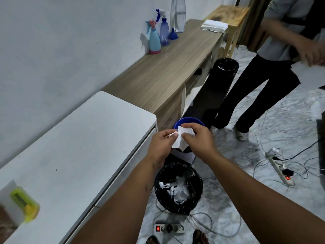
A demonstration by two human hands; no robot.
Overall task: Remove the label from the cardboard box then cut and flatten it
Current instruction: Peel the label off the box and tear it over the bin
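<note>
Both my hands hold a crumpled white label (179, 140) in the air, above and beyond a black-lined waste bin (178, 187). My left hand (162, 143) pinches its left edge between thumb and fingers. My right hand (195, 139) grips its right side with curled fingers. A yellow-green cutter (24, 204) lies blurred on the white table (79, 155) at the lower left. A brown corner (4, 219) at the frame's left edge may be the cardboard box; I cannot tell.
A blue bucket (189, 121) stands behind my hands. A wooden counter (167, 71) holds spray bottles (159, 35) and a folded cloth (214, 26). Another person (274, 71) stands at right near a second black bin (225, 67). Power strips (169, 228) and cables lie on the floor.
</note>
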